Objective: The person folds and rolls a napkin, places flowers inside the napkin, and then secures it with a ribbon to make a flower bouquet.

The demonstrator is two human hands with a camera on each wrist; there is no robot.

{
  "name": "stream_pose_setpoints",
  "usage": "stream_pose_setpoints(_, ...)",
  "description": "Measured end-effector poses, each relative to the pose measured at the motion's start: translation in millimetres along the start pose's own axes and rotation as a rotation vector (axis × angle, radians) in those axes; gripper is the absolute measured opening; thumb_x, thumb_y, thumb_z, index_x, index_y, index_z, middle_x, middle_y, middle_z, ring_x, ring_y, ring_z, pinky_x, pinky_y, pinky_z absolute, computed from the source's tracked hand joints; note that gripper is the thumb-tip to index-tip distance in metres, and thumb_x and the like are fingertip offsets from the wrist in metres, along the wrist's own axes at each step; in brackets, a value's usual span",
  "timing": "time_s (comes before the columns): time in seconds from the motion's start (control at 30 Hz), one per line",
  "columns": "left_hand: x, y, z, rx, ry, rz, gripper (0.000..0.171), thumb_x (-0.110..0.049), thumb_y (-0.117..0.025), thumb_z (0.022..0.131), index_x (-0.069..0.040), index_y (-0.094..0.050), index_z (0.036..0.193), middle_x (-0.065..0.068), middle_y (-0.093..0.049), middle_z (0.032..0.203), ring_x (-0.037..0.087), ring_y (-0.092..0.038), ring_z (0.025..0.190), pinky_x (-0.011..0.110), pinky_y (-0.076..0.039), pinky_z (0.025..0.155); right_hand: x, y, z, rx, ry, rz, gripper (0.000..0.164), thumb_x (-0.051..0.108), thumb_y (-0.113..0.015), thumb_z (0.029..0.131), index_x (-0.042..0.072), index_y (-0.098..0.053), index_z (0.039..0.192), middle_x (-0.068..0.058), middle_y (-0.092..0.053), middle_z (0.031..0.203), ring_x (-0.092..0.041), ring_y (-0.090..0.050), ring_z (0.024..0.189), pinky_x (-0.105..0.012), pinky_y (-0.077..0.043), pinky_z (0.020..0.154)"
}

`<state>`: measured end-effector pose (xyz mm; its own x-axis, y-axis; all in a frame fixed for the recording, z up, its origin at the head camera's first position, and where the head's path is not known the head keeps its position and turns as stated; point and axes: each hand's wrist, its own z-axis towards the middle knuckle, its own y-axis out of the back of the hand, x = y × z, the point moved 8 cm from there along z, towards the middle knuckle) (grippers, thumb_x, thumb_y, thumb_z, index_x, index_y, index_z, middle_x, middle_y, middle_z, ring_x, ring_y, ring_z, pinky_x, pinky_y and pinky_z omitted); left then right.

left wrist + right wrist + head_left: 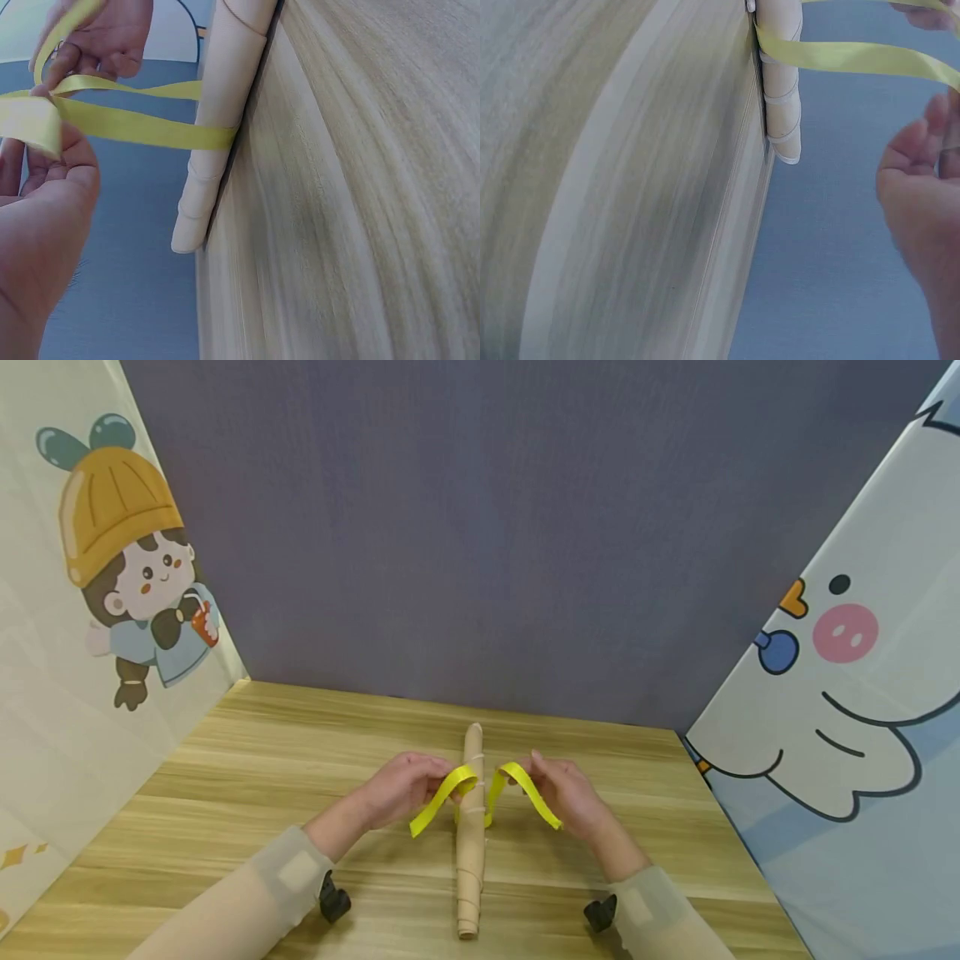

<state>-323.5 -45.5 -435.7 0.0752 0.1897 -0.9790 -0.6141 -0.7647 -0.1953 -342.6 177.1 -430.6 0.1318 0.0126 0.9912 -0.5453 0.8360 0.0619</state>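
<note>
A long, thin roll of light brown paper (470,852) lies on the table, pointing away from me, its wrapped edges showing as slanting lines. A yellow ribbon (150,129) passes beneath it and comes up on both sides. To the left of the roll, my left hand (405,787) pinches one length of the ribbon, whose tail droops back toward me. My right hand (568,789) holds the other length on the right, its tail hanging down beside the fingers. Both hands are raised above the tabletop. In the right wrist view, the right fingertips are partly cut off at the frame's edge.
The wood-grain table (337,735) ends at a dark grey-blue backdrop (465,543). Printed cartoon panels stand along the left and right sides. A small black device (333,900) sits at the left wrist, and another black device (601,912) at the right.
</note>
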Motion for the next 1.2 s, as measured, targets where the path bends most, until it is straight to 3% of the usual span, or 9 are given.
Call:
stream_pose_setpoints(0.1, 1.7, 1.3, 1.2, -0.017, 0.02, 0.01, 0.048, -0.008, -0.041, 0.109, 0.023, -0.056, 0.143, 0.001, -0.079, 0.109, 0.017, -0.073, 0.1, 0.029, -0.06, 0.092, -0.9, -0.7, 0.2, 0.018, -0.008, 0.006, 0.07, 0.045, -0.031, 0.121, -0.012, -0.069, 0.137, 0.01, -0.08, 0.124, -0.012, -0.068, 0.12, -0.027, -0.051, 0.103)
stream_pose_setpoints(0.2, 5.3, 4.3, 3.5, -0.078, 0.055, 0.051, 0.047, -0.005, -0.043, 0.109, 0.02, -0.054, 0.147, 0.007, -0.077, 0.115, 0.018, -0.071, 0.1, 0.03, -0.059, 0.09, -2.8, -1.0, 0.7, 0.014, -0.014, 0.025, 0.065, 0.04, -0.029, 0.122, -0.011, -0.064, 0.143, 0.012, -0.078, 0.131, -0.012, -0.068, 0.124, -0.031, -0.052, 0.106)
stream_pose_setpoints(0.37, 4.5, 9.6, 6.2, -0.184, 0.055, 0.18, 0.038, -0.006, -0.055, 0.11, 0.009, -0.065, 0.144, 0.022, -0.073, 0.136, 0.016, -0.067, 0.105, 0.031, -0.054, 0.088, -6.1, 3.6, 2.1, -0.106, -0.063, -0.086, 0.048, 0.031, -0.05, 0.118, -0.003, -0.065, 0.148, 0.005, -0.076, 0.137, -0.012, -0.069, 0.12, -0.033, -0.056, 0.105)
stream_pose_setpoints(0.5, 2.3, 12.3, 6.5, -0.233, 0.039, 0.275, 0.037, -0.014, -0.062, 0.11, -0.002, -0.07, 0.145, 0.014, -0.067, 0.153, 0.027, -0.063, 0.136, 0.05, -0.047, 0.115, -5.3, 8.5, 1.9, -0.227, -0.105, -0.216, 0.036, 0.028, -0.069, 0.11, 0.008, -0.075, 0.139, -0.003, -0.078, 0.136, -0.013, -0.071, 0.113, -0.036, -0.058, 0.103)
stream_pose_setpoints(0.63, 1.5, 11.8, 7.1, -0.246, 0.018, 0.258, 0.039, -0.015, -0.064, 0.11, -0.001, -0.068, 0.146, 0.014, -0.066, 0.155, 0.038, -0.049, 0.155, 0.065, -0.025, 0.133, -4.8, 9.4, 2.2, -0.27, -0.11, -0.19, 0.033, 0.021, -0.075, 0.106, 0.005, -0.077, 0.135, -0.003, -0.08, 0.13, -0.012, -0.073, 0.112, -0.033, -0.059, 0.101)
stream_pose_setpoints(0.73, 0.7, 12.2, 8.2, -0.265, -0.003, 0.266, 0.039, -0.014, -0.068, 0.108, 0.001, -0.069, 0.144, 0.015, -0.07, 0.149, 0.034, -0.058, 0.147, 0.058, -0.035, 0.13, -5.3, 9.0, 3.1, -0.274, -0.098, -0.151, 0.033, 0.016, -0.076, 0.105, 0.0, -0.076, 0.134, 0.0, -0.08, 0.123, -0.011, -0.074, 0.11, -0.028, -0.06, 0.098)
stream_pose_setpoints(0.83, 0.7, 13.5, 9.0, -0.292, -0.012, 0.288, 0.037, -0.014, -0.072, 0.106, 0.001, -0.072, 0.14, 0.015, -0.076, 0.139, 0.023, -0.07, 0.127, 0.041, -0.052, 0.116, -5.2, 8.4, 4.0, -0.281, -0.08, -0.131, 0.033, 0.014, -0.077, 0.104, -0.003, -0.075, 0.132, 0.002, -0.08, 0.118, -0.011, -0.074, 0.106, -0.027, -0.06, 0.096)
stream_pose_setpoints(0.97, 0.2, 13.6, 8.6, -0.316, -0.014, 0.289, 0.035, -0.012, -0.076, 0.104, 0.002, -0.074, 0.136, 0.016, -0.08, 0.124, 0.014, -0.073, 0.106, 0.025, -0.058, 0.096, -4.1, 7.0, 5.2, -0.299, -0.059, -0.109, 0.032, 0.012, -0.078, 0.103, -0.005, -0.075, 0.13, 0.003, -0.08, 0.111, -0.012, -0.074, 0.099, -0.029, -0.062, 0.092)
stream_pose_setpoints(1.2, -0.7, 10.9, 10.0, -0.327, -0.004, 0.236, 0.054, -0.004, -0.074, 0.103, 0.007, -0.055, 0.152, 0.024, -0.077, 0.121, 0.015, -0.075, 0.101, 0.03, -0.06, 0.1, -0.8, 1.5, 8.5, -0.279, -0.045, -0.092, 0.044, 0.001, -0.075, 0.101, -0.004, -0.063, 0.144, 0.005, -0.079, 0.106, -0.014, -0.071, 0.098, -0.026, -0.06, 0.088)
